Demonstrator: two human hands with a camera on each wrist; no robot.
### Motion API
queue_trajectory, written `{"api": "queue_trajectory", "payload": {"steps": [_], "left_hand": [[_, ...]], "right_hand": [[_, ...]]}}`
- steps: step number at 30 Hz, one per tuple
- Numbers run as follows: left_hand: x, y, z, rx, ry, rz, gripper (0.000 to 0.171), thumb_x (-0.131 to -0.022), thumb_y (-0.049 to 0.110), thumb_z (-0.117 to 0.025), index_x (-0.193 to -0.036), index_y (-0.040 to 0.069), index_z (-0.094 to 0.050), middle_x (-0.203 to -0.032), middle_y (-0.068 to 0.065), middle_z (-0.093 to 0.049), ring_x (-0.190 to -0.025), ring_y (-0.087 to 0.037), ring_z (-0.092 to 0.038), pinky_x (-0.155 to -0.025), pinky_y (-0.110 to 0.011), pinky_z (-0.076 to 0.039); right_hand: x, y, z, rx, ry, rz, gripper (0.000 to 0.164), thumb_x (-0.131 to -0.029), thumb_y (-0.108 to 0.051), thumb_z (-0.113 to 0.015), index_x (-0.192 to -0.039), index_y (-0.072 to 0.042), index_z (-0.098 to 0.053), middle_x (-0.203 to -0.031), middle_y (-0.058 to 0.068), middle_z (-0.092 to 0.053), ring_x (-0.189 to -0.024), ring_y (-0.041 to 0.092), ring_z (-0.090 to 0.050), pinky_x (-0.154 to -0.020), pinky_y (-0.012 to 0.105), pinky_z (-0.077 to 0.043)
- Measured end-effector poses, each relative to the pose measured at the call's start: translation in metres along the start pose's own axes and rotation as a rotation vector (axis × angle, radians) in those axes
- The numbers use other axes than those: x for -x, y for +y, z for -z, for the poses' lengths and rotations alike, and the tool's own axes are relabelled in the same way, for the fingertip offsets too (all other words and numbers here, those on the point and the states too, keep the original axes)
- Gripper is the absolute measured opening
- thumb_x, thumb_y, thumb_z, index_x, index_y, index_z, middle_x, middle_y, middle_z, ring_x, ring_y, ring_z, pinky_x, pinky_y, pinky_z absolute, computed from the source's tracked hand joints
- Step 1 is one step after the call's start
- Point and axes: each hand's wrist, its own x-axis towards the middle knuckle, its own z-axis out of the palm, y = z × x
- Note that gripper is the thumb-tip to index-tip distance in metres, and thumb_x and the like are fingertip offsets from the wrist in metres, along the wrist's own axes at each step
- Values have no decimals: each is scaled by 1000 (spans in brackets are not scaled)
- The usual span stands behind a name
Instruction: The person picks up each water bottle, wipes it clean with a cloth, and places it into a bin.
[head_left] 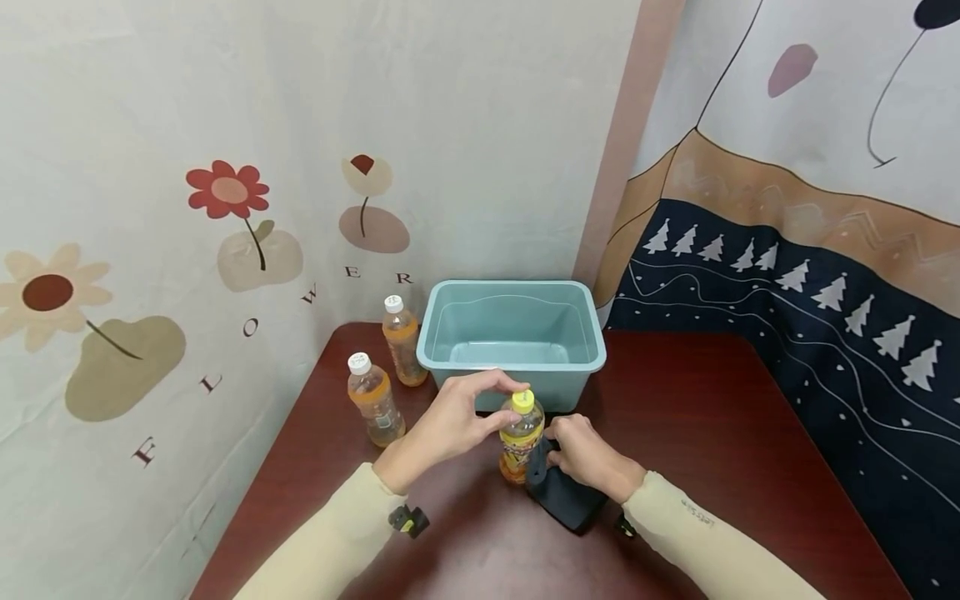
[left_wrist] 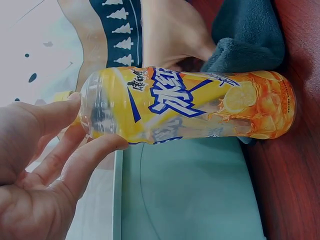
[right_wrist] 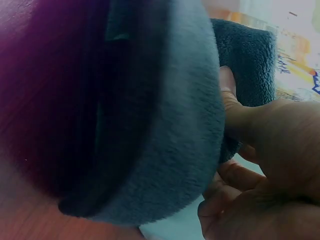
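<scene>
A clear plastic drink bottle (head_left: 517, 446) with a yellow cap and a yellow-orange label stands upright on the table. My left hand (head_left: 453, 421) holds it by the top, with the thumb and fingers around the neck and cap in the left wrist view. On the bottle's right side, my right hand (head_left: 588, 454) grips a dark grey-blue cloth (right_wrist: 190, 130) between thumb and fingers. One part of that cloth lies against the lower label, while the rest drapes down onto the table. The right fingertips are partly hidden by the fabric.
Behind the bottle is a light teal plastic bin (head_left: 512, 367). Two white-capped bottles with orange labels, one nearer (head_left: 375, 404) and one farther (head_left: 403, 342), stand left of it. The reddish-brown table (head_left: 705, 433) meets printed curtains at the back and sides.
</scene>
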Motion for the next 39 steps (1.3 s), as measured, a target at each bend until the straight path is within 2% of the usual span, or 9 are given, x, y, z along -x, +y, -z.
{"api": "queue_trajectory", "payload": {"steps": [2, 4, 8, 11, 16, 24, 30, 39], "left_hand": [[-1, -1, 0, 0, -4, 5, 37, -102, 17, -93, -137, 22, -82, -137, 2, -86, -130, -20, -82, -114, -56, -66], [-1, -2, 0, -4, -6, 12, 36, -102, 17, -93, -137, 23, -82, -137, 3, -86, -130, -20, -82, -115, -55, -66], [-2, -4, -1, -9, -5, 10, 36, -103, 17, -92, -137, 23, -82, -137, 4, -86, -130, -19, -82, -114, -55, -66], [-2, -3, 0, -5, -5, 8, 36, -103, 18, -92, -137, 23, -82, -136, 4, -86, -130, -19, -82, -115, -55, -66], [-2, -3, 0, 7, -5, 23, 37, -103, 18, -92, -138, 25, -82, -135, 6, -86, -131, -18, -81, -116, -55, -65], [-1, -2, 0, 4, -3, 15, 37, -102, 18, -93, -137, 24, -83, -138, 7, -85, -138, -18, -78, -120, -49, -65], [-2, -3, 2, 14, -4, 11, 37, -102, 17, -93, -137, 24, -83, -137, 6, -86, -134, -18, -81, -119, -48, -65], [-3, -7, 3, 15, -6, 15, 39, -102, 15, -93, -139, 22, -83, -135, 4, -86, -132, -18, -81, -116, -48, -67]], "right_hand": [[-1, 2, -2, -3, -5, -4, 17, -92, 9, -92, -98, -7, -90, -80, 2, -77, -74, 8, -71, -63, 19, -44], [-2, 4, -3, -19, -4, 1, 19, -92, 10, -91, -97, -7, -89, -80, 2, -78, -75, 8, -72, -63, 19, -46], [-2, 7, -1, -67, 12, 8, 21, -93, 12, -88, -98, -8, -90, -91, 3, -83, -81, 5, -72, -66, 19, -50], [0, 6, 4, -104, 33, 0, 22, -94, 12, -86, -105, -7, -91, -100, 6, -85, -89, 8, -75, -71, 21, -56], [1, 0, 17, -109, 85, -7, 25, -96, 10, -86, -116, -4, -91, -104, 7, -83, -99, 19, -82, -78, 24, -66], [5, -12, 43, -98, 177, 6, 27, -93, 7, -93, -116, -7, -92, -103, 2, -84, -97, 16, -82, -81, 27, -70], [5, -21, 62, -126, 225, 16, 28, -92, 1, -97, -117, -11, -93, -105, 0, -84, -98, 14, -81, -83, 28, -71], [2, -31, 75, -167, 287, 39, 28, -91, -1, -99, -117, -11, -93, -106, -3, -82, -97, 11, -78, -83, 27, -71]]}}
